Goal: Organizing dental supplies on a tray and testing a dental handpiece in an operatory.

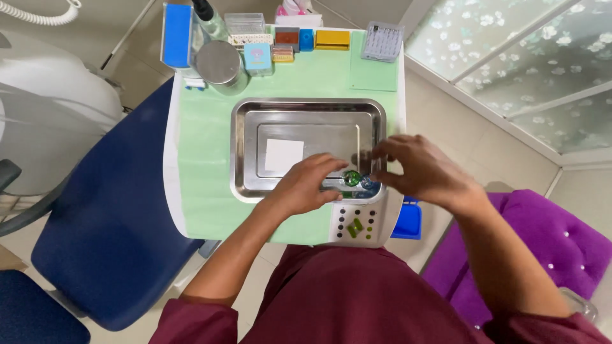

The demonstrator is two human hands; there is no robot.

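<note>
The person's left hand (305, 185) and right hand (426, 169) meet over the near right corner of a shiny steel tray (245, 150). The tray sits in the middle of a tabletop (204, 191) covered with a light green sheet.

Between the two hands are two small round things, a green one (351, 178) and a blue one (368, 183). They sit side by side at the tray's near edge. The left hand's fingers (331, 167) are bent and reach to the green one, with the tips just about touching it. It is hard to tell if they pinch it. The right hand's fingers (389, 148) are spread and curved above the blue one, and it is not clear if they hold anything.

Inside the tray lies a white square of paper (284, 155), left of the hands.

Just in front of the tray is a grey holder (358, 224) with dark holes and some green bits in it.

At the far end of the tabletop stand a round metal tin (218, 64), a blue box (176, 35), a yellow box (332, 39) and a clear bur stand (382, 41).

A blue chair (108, 223) is on the left and a purple seat (542, 242) is on the right.
</note>
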